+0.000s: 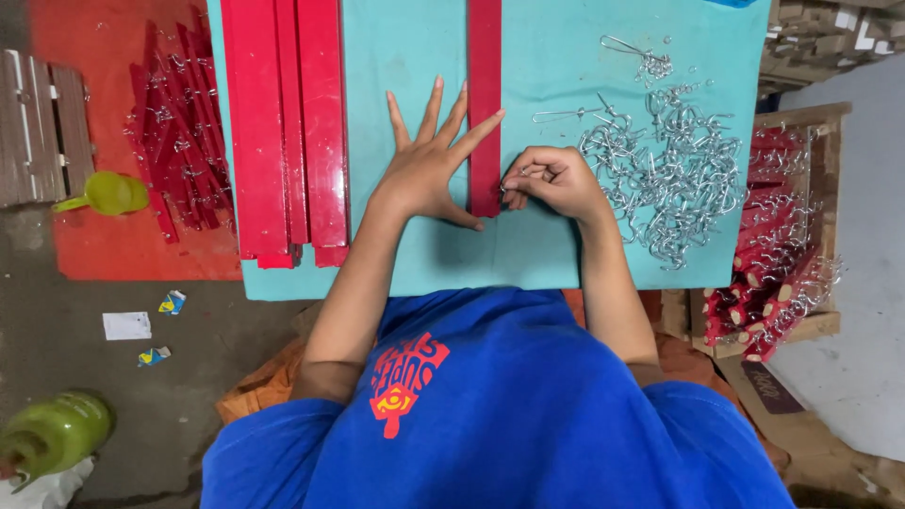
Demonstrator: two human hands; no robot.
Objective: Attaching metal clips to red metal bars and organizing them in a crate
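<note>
Two hands are working on one red strip [485,104] lying far-to-near on the teal table [405,57]. The left hand [429,165] is pressing flat beside it, grip spread wide, forefinger and thumb touching the strip. The right hand [551,179] is curling, its grip pinching a small metal hook [504,186] against the strip's near end. A pile of hooks [674,170], too tangled to count, is lying just right. Several more strips [283,123] are stacked at left.
</note>
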